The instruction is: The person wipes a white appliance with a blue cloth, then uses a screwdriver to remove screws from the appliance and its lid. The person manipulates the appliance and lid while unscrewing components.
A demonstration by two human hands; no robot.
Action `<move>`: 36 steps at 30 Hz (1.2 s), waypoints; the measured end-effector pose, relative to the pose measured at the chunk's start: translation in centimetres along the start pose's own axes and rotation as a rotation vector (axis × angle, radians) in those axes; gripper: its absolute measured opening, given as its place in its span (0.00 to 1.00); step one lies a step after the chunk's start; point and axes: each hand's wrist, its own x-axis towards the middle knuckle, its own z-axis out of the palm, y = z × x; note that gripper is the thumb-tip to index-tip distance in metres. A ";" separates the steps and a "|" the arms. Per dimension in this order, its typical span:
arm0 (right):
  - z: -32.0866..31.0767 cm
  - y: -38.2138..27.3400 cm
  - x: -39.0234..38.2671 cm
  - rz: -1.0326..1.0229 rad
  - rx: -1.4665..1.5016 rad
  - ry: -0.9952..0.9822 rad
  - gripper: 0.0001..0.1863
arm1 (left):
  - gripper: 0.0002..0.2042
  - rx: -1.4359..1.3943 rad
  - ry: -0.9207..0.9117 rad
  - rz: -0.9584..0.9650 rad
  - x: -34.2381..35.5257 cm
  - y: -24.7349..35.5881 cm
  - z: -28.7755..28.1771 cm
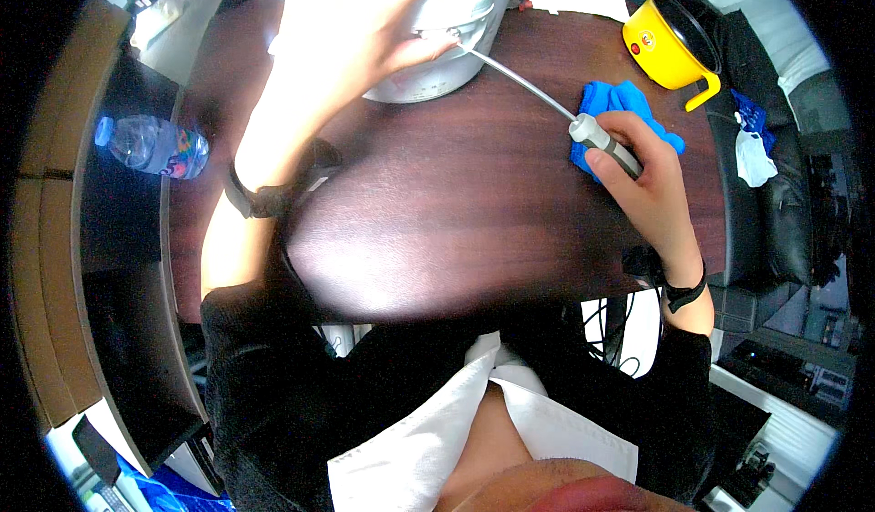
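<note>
In my right hand (652,170) is a screwdriver (597,138), its grey handle wrapped by my fingers. The long metal shaft points up and left, and its tip meets the side of a rounded white appliance (428,83) at the far edge of the table. My left hand (351,29) grips that appliance, with the thumb stretched along its side to the screwdriver tip. Strong glare washes out this hand, and the picture's top edge cuts off its fingertips. Whatever the tip touches is too small to make out. A crumpled blue cloth (629,102) lies just beyond my right hand.
A yellow pot (661,51) with a dark inside and a handle is at the far right of the dark wood table (456,211). Left of the table, a clear water bottle (155,145) lies on a dark surface. A black padded seat (784,202) is on the right.
</note>
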 end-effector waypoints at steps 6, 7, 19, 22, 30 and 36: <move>0.3 -1.4 0.3 -0.119 -0.123 0.080 0.12 | 0.32 0.034 -0.045 -0.015 0.1 0.2 -1.2; 0.3 -1.5 0.3 -0.120 -0.145 0.091 0.12 | 0.32 0.040 -0.033 -0.007 0.1 0.2 -1.1; -0.2 -3.9 0.0 -0.200 -0.402 0.165 0.14 | 0.31 0.033 -0.037 -0.022 0.1 0.4 -1.3; -0.3 -4.3 0.0 -0.191 -0.420 0.157 0.14 | 0.31 0.021 -0.033 -0.015 0.1 0.3 -1.2; -0.3 -4.9 0.2 -0.222 -0.418 0.145 0.14 | 0.30 0.001 0.016 -0.019 -0.2 0.1 -1.0; -0.5 -5.0 0.1 -0.180 -0.449 0.144 0.15 | 0.31 -0.003 -0.030 -0.014 0.4 0.5 -1.3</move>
